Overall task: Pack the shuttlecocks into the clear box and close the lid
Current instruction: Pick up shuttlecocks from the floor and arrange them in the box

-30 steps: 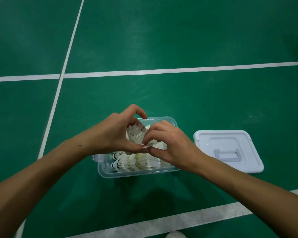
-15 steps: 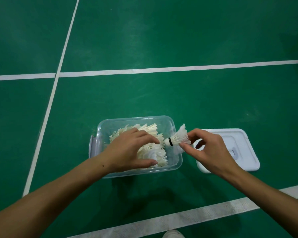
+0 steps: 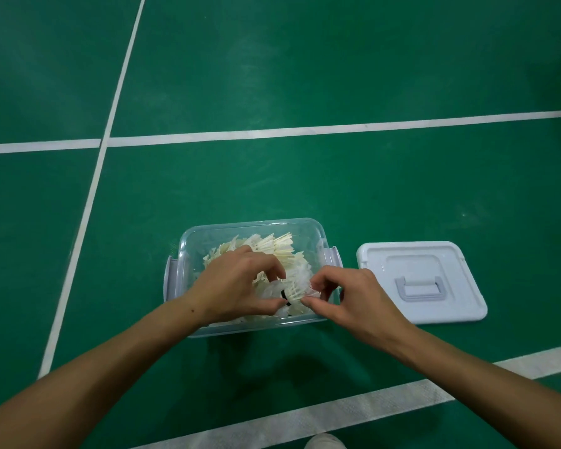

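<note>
Clear box [image 3: 188,254] on green court floor [image 3: 305,189], already heaped with shuttlecocks [image 3: 272,246]. One shuttlecock [image 3: 293,291] with black band at cork lies over pile near box's 4 o'clock corner. Right hand [image 3: 353,296] pinches its feather end; left hand [image 3: 237,286], fingers curled, holds its cork end, palm over pile. Lid [image 3: 450,306] off, flat on floor at box's 3 o'clock, just beside. Judgement: packing nearly done; left: seat this one, fetch lid, close.
</note>
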Demonstrator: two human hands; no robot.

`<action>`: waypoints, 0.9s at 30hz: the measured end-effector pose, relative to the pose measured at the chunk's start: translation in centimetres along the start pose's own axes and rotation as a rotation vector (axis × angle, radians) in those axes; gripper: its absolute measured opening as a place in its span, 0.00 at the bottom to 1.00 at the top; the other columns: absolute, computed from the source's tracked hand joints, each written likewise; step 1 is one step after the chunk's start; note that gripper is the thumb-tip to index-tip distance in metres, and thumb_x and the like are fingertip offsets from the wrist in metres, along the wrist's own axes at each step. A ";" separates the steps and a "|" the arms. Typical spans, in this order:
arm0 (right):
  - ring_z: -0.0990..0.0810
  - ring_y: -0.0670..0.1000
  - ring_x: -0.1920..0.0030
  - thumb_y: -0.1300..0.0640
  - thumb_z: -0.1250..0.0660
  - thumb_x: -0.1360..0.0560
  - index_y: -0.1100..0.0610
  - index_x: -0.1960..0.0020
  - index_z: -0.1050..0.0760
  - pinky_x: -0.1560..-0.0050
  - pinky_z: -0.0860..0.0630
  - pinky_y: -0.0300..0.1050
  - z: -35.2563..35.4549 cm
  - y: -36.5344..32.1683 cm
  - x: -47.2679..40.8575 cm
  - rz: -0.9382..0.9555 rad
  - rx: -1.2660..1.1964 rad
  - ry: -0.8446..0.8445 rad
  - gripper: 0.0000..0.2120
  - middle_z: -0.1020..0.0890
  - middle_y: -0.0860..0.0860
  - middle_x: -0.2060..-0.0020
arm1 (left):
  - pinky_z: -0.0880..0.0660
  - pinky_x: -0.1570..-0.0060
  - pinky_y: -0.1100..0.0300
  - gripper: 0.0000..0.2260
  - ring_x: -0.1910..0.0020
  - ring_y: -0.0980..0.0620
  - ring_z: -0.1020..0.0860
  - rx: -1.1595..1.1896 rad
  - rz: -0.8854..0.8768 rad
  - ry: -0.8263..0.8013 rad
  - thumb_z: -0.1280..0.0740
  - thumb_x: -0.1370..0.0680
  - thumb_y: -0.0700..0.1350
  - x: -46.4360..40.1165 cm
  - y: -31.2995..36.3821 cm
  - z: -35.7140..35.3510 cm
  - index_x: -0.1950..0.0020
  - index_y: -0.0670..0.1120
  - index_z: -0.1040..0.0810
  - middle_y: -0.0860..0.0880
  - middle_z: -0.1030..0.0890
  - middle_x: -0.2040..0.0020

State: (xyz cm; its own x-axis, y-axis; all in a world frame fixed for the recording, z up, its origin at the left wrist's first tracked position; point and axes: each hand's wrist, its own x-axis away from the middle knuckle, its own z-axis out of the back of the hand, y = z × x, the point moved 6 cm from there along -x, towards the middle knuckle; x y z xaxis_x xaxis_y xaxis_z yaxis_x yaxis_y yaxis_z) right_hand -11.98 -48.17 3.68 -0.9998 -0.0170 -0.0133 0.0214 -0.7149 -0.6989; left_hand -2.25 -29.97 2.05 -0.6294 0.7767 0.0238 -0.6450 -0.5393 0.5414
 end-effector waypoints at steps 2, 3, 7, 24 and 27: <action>0.18 0.45 0.61 0.50 0.20 0.27 0.48 0.55 0.20 0.58 0.22 0.38 -1.1 -0.4 -0.5 -0.020 -0.047 -0.029 0.09 0.17 0.43 0.64 | 0.22 0.53 0.54 0.18 0.53 0.60 0.26 0.002 -0.008 -0.004 0.31 0.29 0.69 0.3 0.0 0.1 0.45 0.61 0.19 0.65 0.19 0.52; 0.19 0.46 0.61 0.50 0.20 0.27 0.48 0.56 0.21 0.57 0.21 0.41 -1.5 -0.5 -0.7 -0.034 -0.068 -0.046 0.10 0.17 0.44 0.64 | 0.22 0.53 0.54 0.19 0.53 0.60 0.26 0.000 -0.010 -0.004 0.32 0.29 0.71 0.4 0.0 0.1 0.45 0.61 0.19 0.65 0.19 0.52; 0.22 0.43 0.65 0.53 0.19 0.28 0.45 0.59 0.24 0.59 0.22 0.46 -3.0 -0.4 -1.6 -0.094 -0.108 -0.132 0.13 0.18 0.44 0.66 | 0.21 0.52 0.54 0.23 0.51 0.58 0.22 0.008 -0.019 0.001 0.34 0.27 0.73 0.9 -0.1 0.4 0.41 0.59 0.19 0.62 0.17 0.49; 0.14 0.41 0.56 0.48 0.19 0.29 0.52 0.47 0.16 0.48 0.16 0.45 0.7 -1.9 -2.8 -0.144 0.072 -0.293 0.15 0.13 0.44 0.57 | 0.22 0.46 0.55 0.28 0.46 0.60 0.25 -0.011 0.053 0.024 0.27 0.28 0.68 1.7 0.3 0.3 0.33 0.59 0.25 0.61 0.20 0.39; 0.15 0.41 0.55 0.41 0.20 0.30 0.48 0.42 0.20 0.48 0.17 0.47 2.1 -3.8 -3.4 -0.092 0.119 -0.254 0.21 0.14 0.42 0.55 | 0.20 0.46 0.54 0.31 0.46 0.60 0.22 0.092 0.093 0.170 0.28 0.28 0.71 3.5 0.5 3.8 0.29 0.58 0.27 0.61 0.21 0.39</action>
State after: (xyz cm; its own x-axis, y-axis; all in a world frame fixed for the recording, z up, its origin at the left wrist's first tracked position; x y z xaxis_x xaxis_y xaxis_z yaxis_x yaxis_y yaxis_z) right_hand -8.63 -46.86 7.85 -0.9652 -0.1118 0.2362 -0.0545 -0.7980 -0.6001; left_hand -3.10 -26.31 5.53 -0.7531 0.6551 -0.0605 -0.5437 -0.5681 0.6178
